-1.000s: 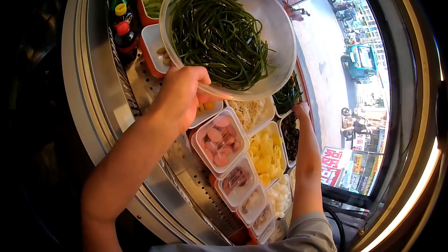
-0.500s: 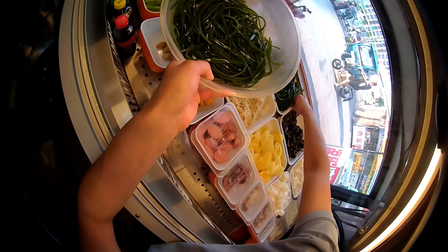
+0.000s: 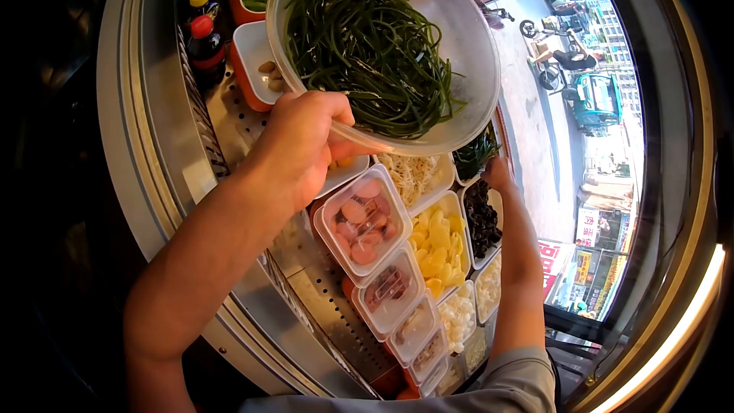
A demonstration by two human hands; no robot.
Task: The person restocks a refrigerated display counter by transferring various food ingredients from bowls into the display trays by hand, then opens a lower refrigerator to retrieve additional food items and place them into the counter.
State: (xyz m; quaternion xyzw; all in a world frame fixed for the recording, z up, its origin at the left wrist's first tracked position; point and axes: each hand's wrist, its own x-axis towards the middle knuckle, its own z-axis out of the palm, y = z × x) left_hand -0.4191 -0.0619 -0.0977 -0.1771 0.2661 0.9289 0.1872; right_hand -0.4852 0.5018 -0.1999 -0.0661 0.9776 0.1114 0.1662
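My left hand point(image 3: 310, 138) grips the near rim of a large translucent plastic bowl point(image 3: 475, 76), thumb over the edge. The bowl is tilted toward me and holds a tangle of dark green seaweed strips point(image 3: 371, 57). Beyond its lower right edge, my right hand point(image 3: 498, 174) is at a white tub with more dark green strips point(image 3: 475, 151). Its fingertips are hidden there, so I cannot see what they hold. Close by are a tub of shredded pale strips point(image 3: 413, 178) and one of black fungus point(image 3: 481, 218).
Yellow slices point(image 3: 437, 248), white pieces point(image 3: 457, 313) and a lidded box of pink sausage slices point(image 3: 365, 222) fill the tubs below. Bottles point(image 3: 205, 50) stand at upper left above a perforated metal tray point(image 3: 321, 291). A window on the right looks onto a street point(image 3: 535, 107).
The bowl has shifted slightly right, still in my left hand. My right hand stays at the strip tub, and vehicles outside have moved.
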